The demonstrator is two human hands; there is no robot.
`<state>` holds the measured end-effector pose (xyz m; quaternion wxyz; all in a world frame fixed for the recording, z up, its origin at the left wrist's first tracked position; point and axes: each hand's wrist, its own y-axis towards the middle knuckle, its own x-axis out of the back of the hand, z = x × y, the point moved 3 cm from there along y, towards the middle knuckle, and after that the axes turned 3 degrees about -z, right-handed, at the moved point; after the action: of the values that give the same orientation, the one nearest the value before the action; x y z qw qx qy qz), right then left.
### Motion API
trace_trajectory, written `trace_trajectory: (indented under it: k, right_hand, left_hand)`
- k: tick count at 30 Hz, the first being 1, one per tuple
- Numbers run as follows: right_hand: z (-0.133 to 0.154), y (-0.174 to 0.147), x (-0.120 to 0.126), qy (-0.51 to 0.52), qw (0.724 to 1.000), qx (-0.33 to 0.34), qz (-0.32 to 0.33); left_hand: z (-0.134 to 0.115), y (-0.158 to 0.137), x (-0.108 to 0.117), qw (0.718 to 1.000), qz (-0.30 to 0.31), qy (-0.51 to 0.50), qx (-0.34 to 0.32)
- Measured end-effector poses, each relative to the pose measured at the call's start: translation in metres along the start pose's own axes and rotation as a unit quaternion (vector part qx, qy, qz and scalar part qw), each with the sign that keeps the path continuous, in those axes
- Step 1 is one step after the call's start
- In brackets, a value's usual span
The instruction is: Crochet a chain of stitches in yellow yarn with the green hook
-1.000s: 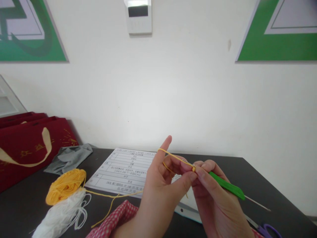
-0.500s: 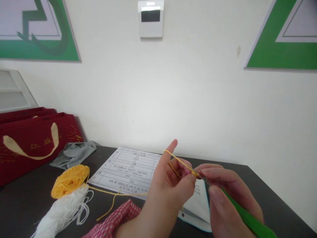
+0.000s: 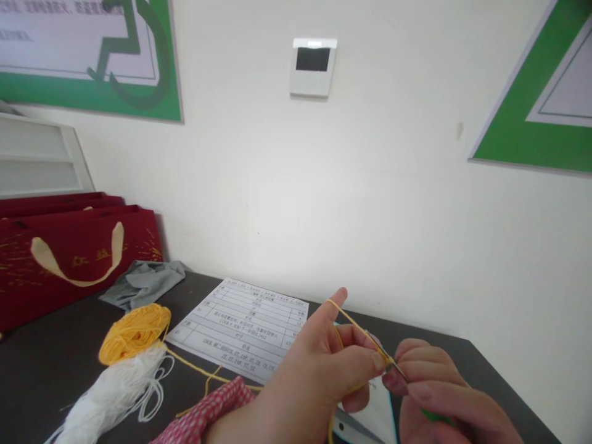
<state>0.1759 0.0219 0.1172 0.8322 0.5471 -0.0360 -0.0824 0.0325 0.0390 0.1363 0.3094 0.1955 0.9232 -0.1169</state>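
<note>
My left hand [image 3: 324,361] pinches a small piece of yellow crochet work [image 3: 387,360] between thumb and fingers. Its index finger points up, with a strand of yellow yarn [image 3: 355,323] looped over it and running taut down to the work. In my right hand [image 3: 456,385] is a crochet hook [image 3: 400,372]; its metal shaft reaches the yellow work, and its green handle is mostly covered by my fingers. Whether the hook tip sits inside a stitch is too small to tell. The yarn trails left to a yellow ball [image 3: 134,334] on the table.
Beside the ball lies a white yarn skein [image 3: 108,394]. A printed sheet [image 3: 240,327] is behind my left hand, and a white packet with a blue edge [image 3: 370,410] lies beneath. Red gift bags [image 3: 83,246] and a grey cloth [image 3: 143,283] stand at left, near the wall.
The view has shifted, and both hands appear lower and further right. My right hand has turned, so less of the green handle shows. Yarn and hook are still held.
</note>
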Motion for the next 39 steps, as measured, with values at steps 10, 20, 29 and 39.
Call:
trace_trajectory:
  k: [10,20,29,39]
  right_hand:
    - [0.003,-0.004,-0.006,-0.001,0.997,-0.064,0.040]
    - [-0.001,-0.004,-0.005,-0.039,0.996,-0.070,-0.032]
    - [-0.004,-0.001,-0.004,0.050,0.983,-0.147,-0.099]
    - [-0.007,-0.002,-0.004,0.075,0.971,-0.204,-0.095]
  left_hand:
    - [-0.004,0.004,0.006,0.994,-0.022,0.105,-0.019]
    - [-0.002,0.005,0.006,0.987,-0.019,0.134,-0.087]
    - [-0.001,0.006,0.007,0.977,-0.023,0.192,-0.094]
    - [-0.005,-0.002,0.006,0.955,-0.021,0.277,-0.103]
